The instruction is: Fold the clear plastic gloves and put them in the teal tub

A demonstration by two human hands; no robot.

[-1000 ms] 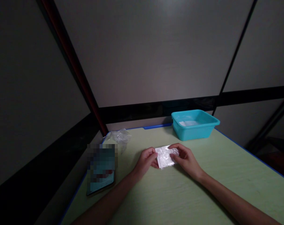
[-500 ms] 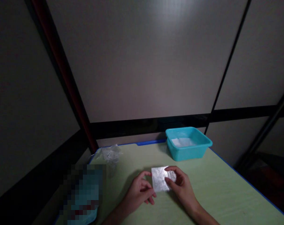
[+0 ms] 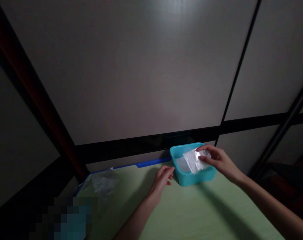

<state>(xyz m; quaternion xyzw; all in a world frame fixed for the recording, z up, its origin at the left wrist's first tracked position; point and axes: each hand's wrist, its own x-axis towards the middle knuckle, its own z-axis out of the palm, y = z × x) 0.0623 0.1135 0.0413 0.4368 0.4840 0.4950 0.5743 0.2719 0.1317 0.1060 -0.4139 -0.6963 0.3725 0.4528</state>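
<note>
My right hand (image 3: 218,160) pinches a small folded clear plastic bag (image 3: 193,160) and holds it over the turquoise plastic tub (image 3: 191,178) at the far side of the green table (image 3: 191,213). White material lies inside the tub. My left hand (image 3: 163,178) hovers just left of the tub with its fingers loosely stretched and nothing in them.
A crumpled heap of clear plastic bags (image 3: 102,182) lies at the table's far left corner. A blurred-out object (image 3: 66,218) sits at the near left edge. Grey wall panels with dark frames stand right behind the table.
My right hand has carried the folded bag from the table's middle up and away to above the tub. My left hand let go of it and moved toward the tub.
</note>
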